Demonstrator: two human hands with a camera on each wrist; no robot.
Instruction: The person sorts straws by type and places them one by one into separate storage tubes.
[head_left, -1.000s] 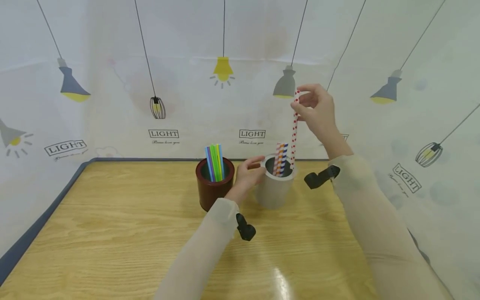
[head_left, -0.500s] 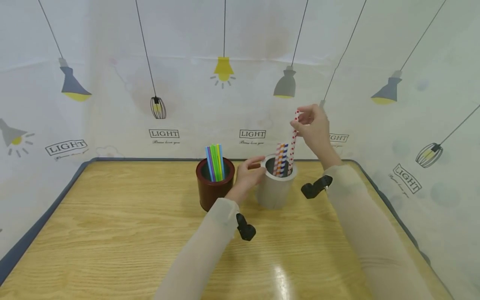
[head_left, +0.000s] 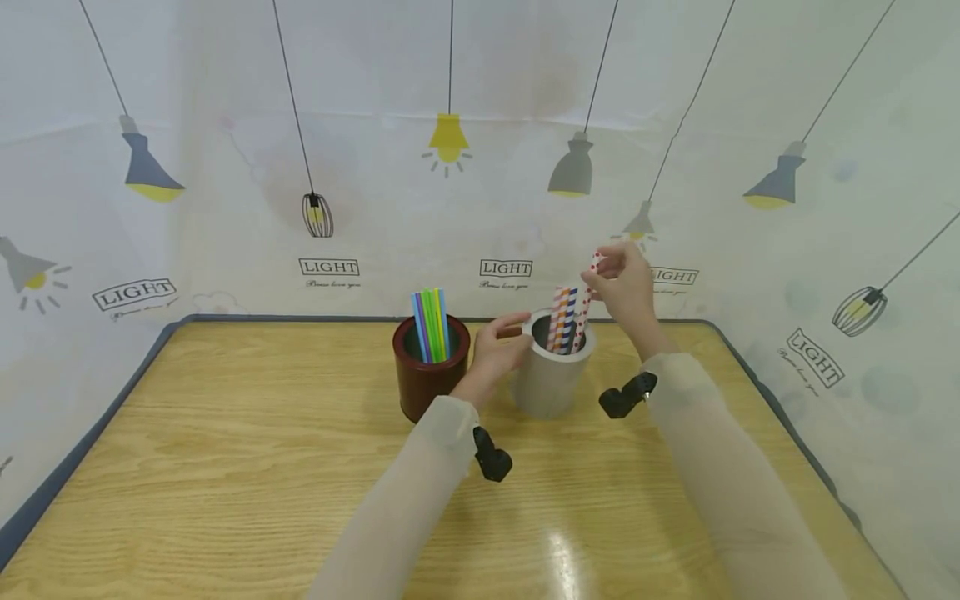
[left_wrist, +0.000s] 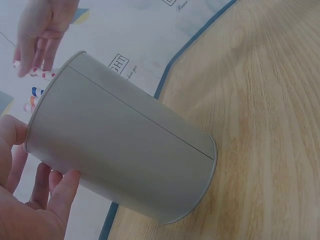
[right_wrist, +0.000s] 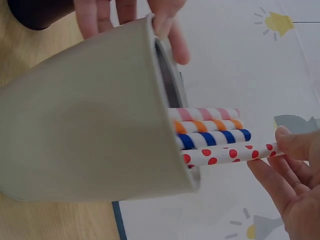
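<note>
A white paper straw with red dots (right_wrist: 225, 154) stands with its lower end inside the grey cup (head_left: 547, 387). Near its top, my right hand (head_left: 628, 287) pinches it between thumb and fingertips. My left hand (head_left: 495, 350) grips the cup at the left of its rim, thumb and fingers spread around the edge. Beside the dotted straw, inside the same cup, lean a blue-striped straw (right_wrist: 212, 138), an orange-striped straw (right_wrist: 210, 126) and a pink-striped straw (right_wrist: 210, 114). The cup's wall hides their lower ends.
Just left of the left hand stands a dark red-brown cup (head_left: 423, 387) holding several bright plastic straws (head_left: 430, 325). Both cups are on a wooden table (head_left: 247, 467). Behind it hangs a pale backdrop (head_left: 375, 192) printed with lamps.
My right hand has come down with the red-dotted straw, whose lower end has sunk deeper into the grey cup. The left hand and both cups have stayed in place.
</note>
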